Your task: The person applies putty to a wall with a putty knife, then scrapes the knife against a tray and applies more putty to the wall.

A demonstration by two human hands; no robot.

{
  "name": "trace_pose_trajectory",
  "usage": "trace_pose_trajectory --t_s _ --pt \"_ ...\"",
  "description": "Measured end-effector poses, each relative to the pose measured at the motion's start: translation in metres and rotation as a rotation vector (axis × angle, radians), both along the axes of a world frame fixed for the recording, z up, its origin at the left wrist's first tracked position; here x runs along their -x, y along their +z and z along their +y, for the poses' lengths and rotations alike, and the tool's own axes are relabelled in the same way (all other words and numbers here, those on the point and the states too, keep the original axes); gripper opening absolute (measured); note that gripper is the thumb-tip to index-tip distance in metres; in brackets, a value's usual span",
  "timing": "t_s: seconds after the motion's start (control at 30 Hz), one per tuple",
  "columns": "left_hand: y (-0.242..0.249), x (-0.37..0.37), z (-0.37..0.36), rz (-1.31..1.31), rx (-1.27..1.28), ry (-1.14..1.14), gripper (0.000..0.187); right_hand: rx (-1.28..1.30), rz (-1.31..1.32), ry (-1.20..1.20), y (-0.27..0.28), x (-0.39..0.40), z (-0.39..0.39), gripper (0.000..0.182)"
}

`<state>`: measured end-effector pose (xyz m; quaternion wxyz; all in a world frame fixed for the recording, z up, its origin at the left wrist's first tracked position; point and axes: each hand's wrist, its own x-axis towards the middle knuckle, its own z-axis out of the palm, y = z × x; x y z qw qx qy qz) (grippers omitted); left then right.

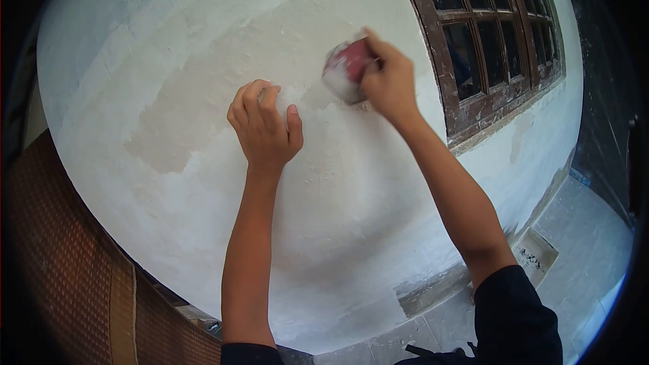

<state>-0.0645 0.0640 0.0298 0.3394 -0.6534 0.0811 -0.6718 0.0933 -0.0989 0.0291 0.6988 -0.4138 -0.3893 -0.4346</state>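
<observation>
A white wall (338, 155) with a broad beige-grey patch of bare plaster fills the middle of the view. My left hand (263, 121) rests on or just off this wall, fingers apart and slightly curled, with nothing seen in it. To the upper right, my right hand (390, 77) is closed around a flat dark-red piece smeared with white (348, 67). That piece is held against or very near the wall, left of the window. Motion blurs it, so its exact kind cannot be made out.
A brown wooden window (473, 33) with small glass panes is set in the wall at right. A woven brown panel (61, 250) stands at lower left. Below lie grey floor tiles (588, 230) and a shallow tray-like recess (534, 257). Dark sheeting (598, 87) hangs at far right.
</observation>
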Motion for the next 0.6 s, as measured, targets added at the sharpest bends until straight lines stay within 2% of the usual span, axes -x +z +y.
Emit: trace_pose_trajectory --t_s 0.1,0.17,0.2,0.23,0.3,0.33,0.37,0.43,0.47,0.5,0.6 --pt "-0.001 0.001 0.001 -0.002 0.002 0.003 0.041 -0.115 0.133 -0.040 0.003 -0.006 -0.014 0.052" --pt "0.000 0.000 0.000 -0.003 -0.001 0.000 0.041 0.093 -0.120 0.141 -0.009 0.012 -0.007 0.051" --pt "0.001 0.001 -0.001 -0.006 0.001 -0.002 0.041 0.275 -0.170 0.111 -0.013 0.022 -0.007 0.052" --pt "0.001 0.002 -0.001 -0.008 0.000 -0.003 0.041 0.278 -0.166 0.113 -0.014 0.015 -0.005 0.052" --pt "0.001 0.001 0.000 -0.003 0.006 -0.003 0.041 0.014 0.095 0.054 -0.007 -0.005 -0.006 0.053" --pt "0.001 0.001 0.000 -0.003 0.010 -0.004 0.040 -0.106 0.148 0.054 -0.006 -0.012 -0.015 0.054" --pt "0.000 0.002 0.000 -0.003 0.009 0.000 0.040 -0.106 0.148 0.058 -0.010 -0.011 -0.013 0.054" --pt "0.001 0.002 0.000 0.002 0.004 -0.012 0.039 0.064 0.002 0.208 -0.019 0.009 -0.009 0.053" --pt "0.000 0.002 -0.001 0.002 0.006 -0.011 0.039 0.250 -0.111 0.144 -0.023 0.019 -0.008 0.053" --pt "0.000 0.002 -0.001 -0.002 0.011 -0.007 0.039 0.220 -0.202 0.074 -0.024 0.019 0.001 0.052" --pt "0.001 0.003 0.000 -0.011 0.009 0.006 0.040 -0.072 0.122 0.053 -0.008 0.001 -0.010 0.050"
